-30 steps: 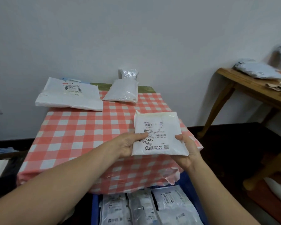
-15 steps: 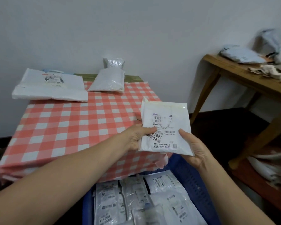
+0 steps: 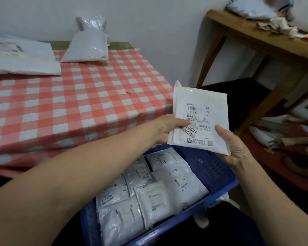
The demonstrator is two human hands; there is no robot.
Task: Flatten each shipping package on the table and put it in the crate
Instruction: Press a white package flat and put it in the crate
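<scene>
Wall: a plain pale grey-white wall (image 3: 158, 29) runs across the whole top of the frame, bare and matte.
Table: left and centre, a table (image 3: 119, 44) under a red-and-white checked cloth (image 3: 78, 107), its far edge back at the wall.
Side table: upper right, a wooden side table (image 3: 252, 38) on splayed legs.
Floor: a dark floor (image 3: 242, 89) under it at right, and a red surface (image 3: 277, 157) at lower right; I cannot tell what that is.
Light: soft and dim, with a faint shadow on the wall beside the wooden leg.
</scene>
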